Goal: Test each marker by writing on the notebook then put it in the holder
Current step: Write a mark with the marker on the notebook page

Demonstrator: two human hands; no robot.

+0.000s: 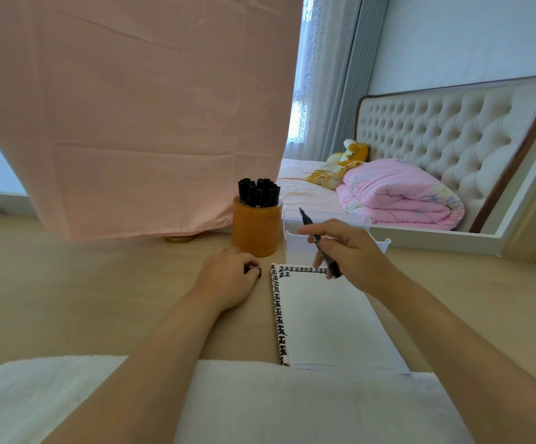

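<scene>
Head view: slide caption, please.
Right hand holds an uncapped marker over the notebook; left hand grips a cap near the holder.

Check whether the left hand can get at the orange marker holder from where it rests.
Probably yes. The left hand lies on the table just before the holder, nothing between them. But its fingers pinch a small black piece, likely a cap, so they are not free.

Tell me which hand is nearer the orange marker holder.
Left. The left hand rests just before the holder; the right hand is farther right, above the notebook.
</scene>
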